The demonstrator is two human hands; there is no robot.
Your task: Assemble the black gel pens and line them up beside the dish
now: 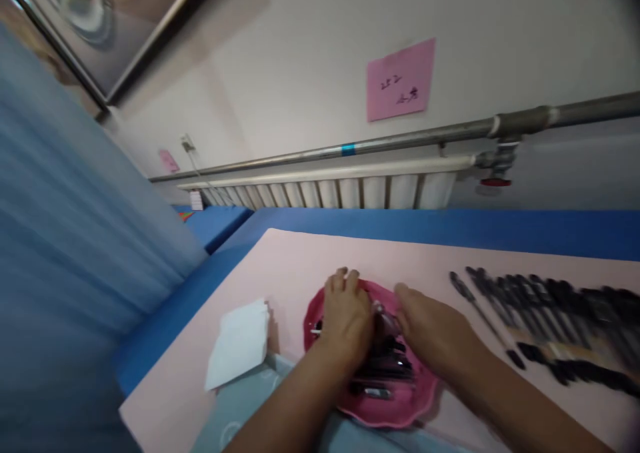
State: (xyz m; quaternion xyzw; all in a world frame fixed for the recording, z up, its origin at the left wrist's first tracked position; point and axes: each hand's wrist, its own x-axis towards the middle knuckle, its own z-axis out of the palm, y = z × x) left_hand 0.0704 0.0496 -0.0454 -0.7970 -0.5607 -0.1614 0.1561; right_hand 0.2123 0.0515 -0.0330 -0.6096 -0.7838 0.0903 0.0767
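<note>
A pink scalloped bowl (385,416) stands on the pale pink sheet with several slim dark items (383,369) lying in it. My left hand (350,316) reaches over its left side, fingers spread toward the far rim. On the right side, my right hand (435,333) dips in over the rim; its fingers are blurred and partly hidden. Between both hands shows a shiny, pale, see-through piece (384,316); whether either hand grips it is unclear. Right of the bowl, a row of thin dark sticks with black ends (535,299) lies on the sheet.
A folded white paper (240,343) lies left of the bowl, on the edge of a light blue cloth (245,399). A blue curtain (90,239) hangs at left. Behind the blue bed (400,223) run a radiator (350,193) and a metal pipe (425,137).
</note>
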